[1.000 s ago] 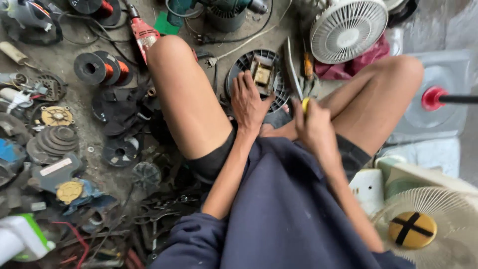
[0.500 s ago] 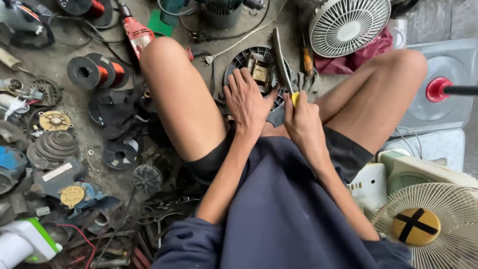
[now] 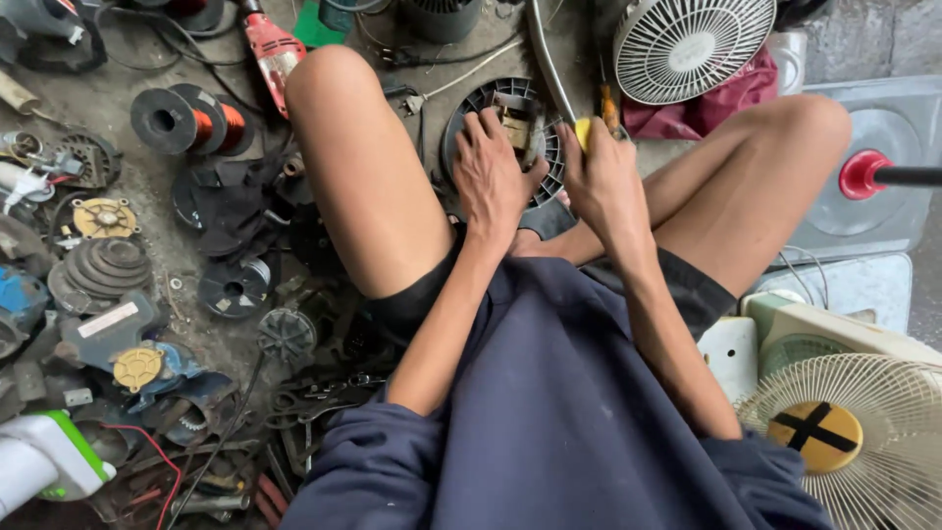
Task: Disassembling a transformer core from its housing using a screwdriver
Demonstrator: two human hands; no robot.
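A round black slatted fan housing (image 3: 469, 116) with a motor block in its middle lies on the concrete floor between my bare knees. My left hand (image 3: 494, 175) rests flat on it, fingers spread around the motor. My right hand (image 3: 606, 177) is closed on a yellow-handled screwdriver (image 3: 583, 132), its tip hidden at the housing's right rim. A curved grey metal rod (image 3: 548, 57) rises from the housing toward the top edge.
Copper wire spools (image 3: 186, 118), a red power drill (image 3: 272, 51), stepped pulleys and motor parts (image 3: 103, 267) litter the floor on the left. White fan grilles stand at top right (image 3: 690, 44) and bottom right (image 3: 863, 432). A red-knobbed handle (image 3: 865, 174) lies on a grey panel at right.
Both hands have settled closer onto the fan housing; the right hand with the screwdriver has shifted toward the housing's rim. The view has moved slightly.
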